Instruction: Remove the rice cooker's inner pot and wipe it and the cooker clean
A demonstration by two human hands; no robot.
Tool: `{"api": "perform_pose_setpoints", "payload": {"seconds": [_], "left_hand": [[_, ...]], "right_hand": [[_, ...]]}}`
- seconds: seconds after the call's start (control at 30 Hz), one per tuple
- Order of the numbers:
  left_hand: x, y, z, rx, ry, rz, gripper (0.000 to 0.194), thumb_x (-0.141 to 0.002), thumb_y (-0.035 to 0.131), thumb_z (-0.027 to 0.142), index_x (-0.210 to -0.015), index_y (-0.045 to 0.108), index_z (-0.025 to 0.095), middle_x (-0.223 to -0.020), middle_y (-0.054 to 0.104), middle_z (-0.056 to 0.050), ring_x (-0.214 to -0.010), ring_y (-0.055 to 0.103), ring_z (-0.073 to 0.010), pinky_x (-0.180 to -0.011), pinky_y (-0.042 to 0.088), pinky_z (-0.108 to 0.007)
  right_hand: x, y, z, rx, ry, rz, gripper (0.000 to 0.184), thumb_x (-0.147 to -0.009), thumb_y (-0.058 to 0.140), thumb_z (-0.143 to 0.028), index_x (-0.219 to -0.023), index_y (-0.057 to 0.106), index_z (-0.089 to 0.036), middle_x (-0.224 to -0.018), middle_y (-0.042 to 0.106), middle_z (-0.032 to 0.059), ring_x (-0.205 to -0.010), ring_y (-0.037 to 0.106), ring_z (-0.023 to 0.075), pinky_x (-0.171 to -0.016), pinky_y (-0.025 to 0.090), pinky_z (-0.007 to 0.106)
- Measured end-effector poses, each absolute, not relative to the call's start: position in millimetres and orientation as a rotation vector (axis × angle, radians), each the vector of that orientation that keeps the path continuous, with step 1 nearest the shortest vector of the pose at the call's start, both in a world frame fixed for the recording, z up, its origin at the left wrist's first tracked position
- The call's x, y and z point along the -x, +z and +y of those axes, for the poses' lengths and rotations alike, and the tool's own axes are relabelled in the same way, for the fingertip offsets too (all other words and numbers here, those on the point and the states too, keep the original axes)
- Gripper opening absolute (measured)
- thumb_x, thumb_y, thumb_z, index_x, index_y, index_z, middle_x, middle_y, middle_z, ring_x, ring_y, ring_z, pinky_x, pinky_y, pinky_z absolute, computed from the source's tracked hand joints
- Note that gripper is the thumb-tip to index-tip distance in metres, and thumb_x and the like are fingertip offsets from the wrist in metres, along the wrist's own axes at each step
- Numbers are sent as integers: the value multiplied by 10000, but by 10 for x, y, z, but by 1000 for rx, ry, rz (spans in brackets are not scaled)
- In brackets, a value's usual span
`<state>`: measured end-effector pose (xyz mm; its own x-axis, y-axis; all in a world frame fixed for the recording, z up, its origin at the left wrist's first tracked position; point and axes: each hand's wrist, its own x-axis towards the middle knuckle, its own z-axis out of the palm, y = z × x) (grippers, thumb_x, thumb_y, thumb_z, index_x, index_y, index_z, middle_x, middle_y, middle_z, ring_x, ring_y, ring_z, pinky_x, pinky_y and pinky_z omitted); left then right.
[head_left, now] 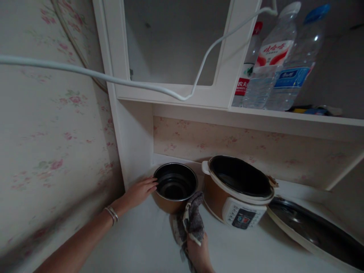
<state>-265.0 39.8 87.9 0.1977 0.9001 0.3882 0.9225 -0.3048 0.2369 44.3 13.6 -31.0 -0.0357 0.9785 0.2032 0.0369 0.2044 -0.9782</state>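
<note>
A round pot (173, 191) with a black inside and a golden-brown outside stands upright on the white counter. My left hand (143, 189) holds its left rim, fingertips reaching over the edge, the thumb not showing. In my right hand (197, 244) is a bunched grey cloth (195, 218) with whitish edges, its top at the pot's front right rim. The cloth covers most of my right fingers. Right of the pot sits an electric cooker (217, 195) with a brown body, white control panel and black inside, its top uncovered.
A large lid (301, 220) leans beside the cooker at the right. Several plastic bottles (270, 68) stand on the shelf above. A white cable (136, 85) hangs across the cabinet (173, 93). Flowered wallpaper (57, 132) covers the left wall.
</note>
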Motion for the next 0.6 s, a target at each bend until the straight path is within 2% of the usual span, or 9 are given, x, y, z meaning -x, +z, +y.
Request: {"api": "perform_pose_setpoints", "payload": {"seconds": [0.1, 0.23, 0.4, 0.5, 0.6], "left_hand": [[2534, 834, 330, 2376, -761, -1795, 336, -1024, 463, 377, -1164, 740, 248, -1298, 694, -43, -1274, 603, -209, -1096, 489, -393], [2171, 857, 121, 2275, -777, -1809, 314, -1023, 473, 361, -1109, 755, 255, -1218, 733, -35, -1186, 665, -224, -1013, 557, -386], [1809, 889, -154, 2244, -933, -1839, 344, -1030, 456, 344, -1307, 652, 291, -1243, 721, -30, -1095, 714, -218, -900, 616, -337], [1856, 943, -191, 2352, -976, -1790, 369, -1035, 443, 333, -1362, 607, 288, -1298, 692, -28, -1141, 691, -198, -970, 585, -335], [2116, 995, -55, 2349, -902, -1802, 389, -1034, 441, 352, -1374, 601, 254, -1381, 637, -43, -1270, 607, -208, -1097, 497, -394]], "right_hand": [[-442, -319, 139, 1079, 1043, -1350, 465, -825, 652, -618, -875, 738, -163, -812, 743, 82, -811, 695, 226, -754, 599, 345], [-454, -324, 146, 1063, 1034, -1377, 452, -838, 638, -586, -958, 744, -164, -894, 756, 101, -844, 701, 229, -771, 598, 360], [-452, -332, 147, 1043, 1028, -1360, 428, -825, 644, -575, -929, 751, -174, -872, 754, 98, -811, 701, 228, -786, 597, 379], [-434, -292, 128, 1029, 1030, -1331, 416, -820, 650, -580, -854, 745, -175, -789, 734, 83, -789, 692, 229, -764, 602, 379], [-420, -239, 108, 1030, 1034, -1312, 452, -806, 655, -625, -749, 721, -182, -706, 704, 69, -746, 678, 226, -719, 608, 379]]}}
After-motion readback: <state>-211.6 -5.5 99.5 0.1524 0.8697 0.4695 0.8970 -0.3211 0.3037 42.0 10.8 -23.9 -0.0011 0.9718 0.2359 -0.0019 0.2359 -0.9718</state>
